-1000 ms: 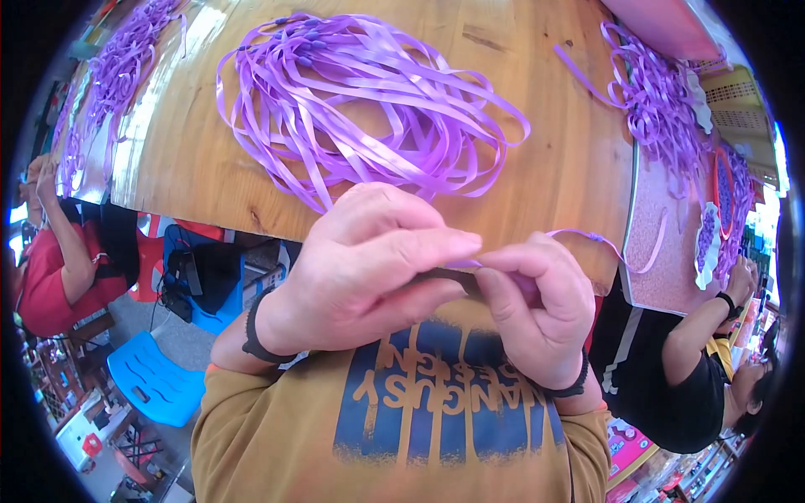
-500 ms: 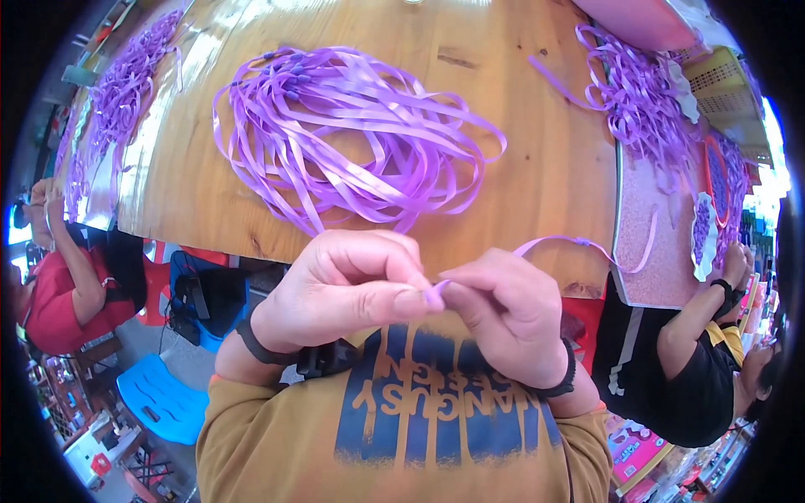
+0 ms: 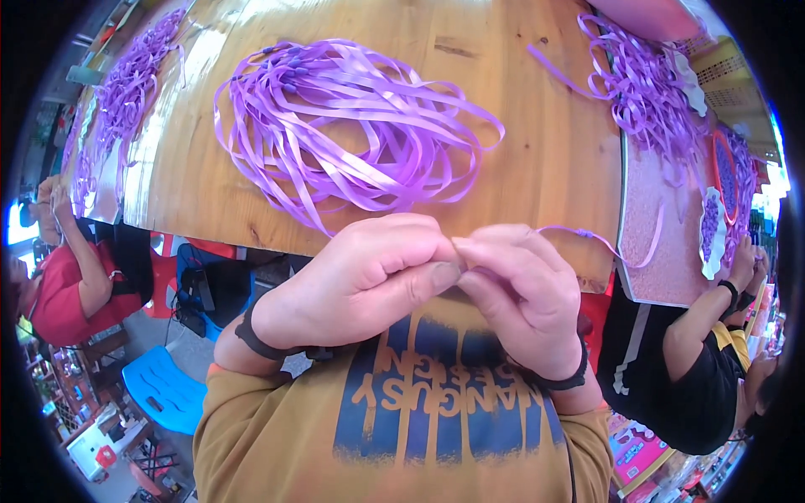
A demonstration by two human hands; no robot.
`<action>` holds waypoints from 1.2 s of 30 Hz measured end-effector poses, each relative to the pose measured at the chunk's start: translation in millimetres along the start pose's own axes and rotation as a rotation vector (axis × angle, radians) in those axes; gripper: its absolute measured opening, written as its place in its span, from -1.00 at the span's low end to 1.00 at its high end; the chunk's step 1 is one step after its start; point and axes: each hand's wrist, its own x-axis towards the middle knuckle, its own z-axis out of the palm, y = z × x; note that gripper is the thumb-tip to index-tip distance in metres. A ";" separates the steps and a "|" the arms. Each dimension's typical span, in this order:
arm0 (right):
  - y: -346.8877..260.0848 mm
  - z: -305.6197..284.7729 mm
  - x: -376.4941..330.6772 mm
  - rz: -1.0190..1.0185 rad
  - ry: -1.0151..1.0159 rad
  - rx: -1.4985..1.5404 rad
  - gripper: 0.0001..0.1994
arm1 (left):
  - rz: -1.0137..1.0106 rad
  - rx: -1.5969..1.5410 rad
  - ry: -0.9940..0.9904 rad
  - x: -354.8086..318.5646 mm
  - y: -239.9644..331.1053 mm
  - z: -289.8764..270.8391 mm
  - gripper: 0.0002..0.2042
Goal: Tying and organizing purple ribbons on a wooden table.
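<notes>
Both hands meet just in front of the near edge of the wooden worktop, above the wearer's tan shirt; the left hand has thumb and forefinger pressed together, its tips touching those of the right hand, which pinches in the same way; the fingers cover what lies between them, though it seems to be the end of a purple strand, whose visible length comes out from behind the right hand, crosses the corner of the worktop and curls over a pinkish speckled board just beside it; the worktop is glossy, yellow-brown and grained, with a few dark knots and a bright glare toward its left; in its middle lies a loose oval heap of purple ribbon loops, small darker pieces gathered at its upper left; a second purple pile lies at the far left, and a third at the right, near a yellow basket; below the left edge a blue chair stands on a grey floor; a person in red sits at the left, and another in black at the right, hands raised to the work.
</notes>
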 end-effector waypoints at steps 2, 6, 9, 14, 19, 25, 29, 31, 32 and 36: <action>5.2 -3.5 -0.4 -0.105 -0.062 0.050 -0.79 | -0.064 -0.153 -0.044 0.1 -0.2 0.4 -0.95; 8.6 -9.7 -3.6 -0.126 -0.063 0.070 -0.79 | -0.063 -0.239 -0.064 1.7 -1.8 3.5 -0.93; 9.5 -12.1 -5.4 -0.123 -0.049 0.048 -0.80 | -0.064 -0.233 -0.064 3.8 -2.4 8.0 -0.93; 8.2 -15.2 -7.5 -0.130 -0.065 0.043 -0.78 | -0.040 -0.211 -0.091 7.2 -4.7 11.0 -0.94; 12.2 -15.7 -10.8 -0.188 -0.068 0.031 -0.78 | -0.451 -0.745 -0.247 8.6 -8.5 9.8 -0.92; 13.9 -17.0 -13.1 -0.287 -0.039 -0.086 -0.74 | -0.539 -0.869 -0.227 12.7 -2.7 10.4 -0.89; 16.0 -15.2 -13.3 -0.286 0.005 -0.090 -0.72 | -0.519 -0.745 -0.198 14.0 -0.1 11.3 -0.89; 16.7 -15.0 -13.4 -0.267 0.008 -0.075 -0.73 | -0.449 -0.649 -0.158 13.3 0.7 12.7 -0.90; 17.1 -15.1 -13.3 -0.249 0.012 -0.061 -0.74 | -0.450 -0.649 -0.159 13.1 1.3 13.6 -0.90; 16.6 -18.2 -12.5 -0.233 -0.004 -0.009 -0.75 | -0.223 -0.347 -0.068 13.1 -3.0 17.0 -0.89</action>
